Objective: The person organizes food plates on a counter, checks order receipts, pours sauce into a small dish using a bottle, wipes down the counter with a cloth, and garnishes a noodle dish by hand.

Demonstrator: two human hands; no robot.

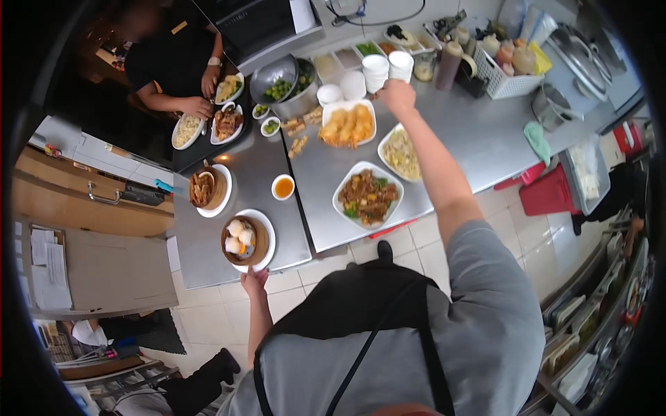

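My left hand [254, 279] is at the near rim of a white plate [269, 232], its fingers closed on the edge. On that plate sits a round bamboo steamer [258, 251] holding pale dumplings [239, 237]. My right hand [397, 97] reaches far forward, fingers curled, just in front of stacked small white bowls [375, 69]; whatever it holds, if anything, is hidden. Below that arm lie a plate of golden fried food [348, 125], a bowl of noodles [402, 154] and a square bowl of brown saucy food with greens [368, 197].
A cup of orange sauce [283, 187] and another steamer [210, 188] stand on the left counter. Across it, a person [177, 76] in black has both hands by several filled dishes. Metal bowls [274, 78] and a white basket of bottles [510, 82] line the back.
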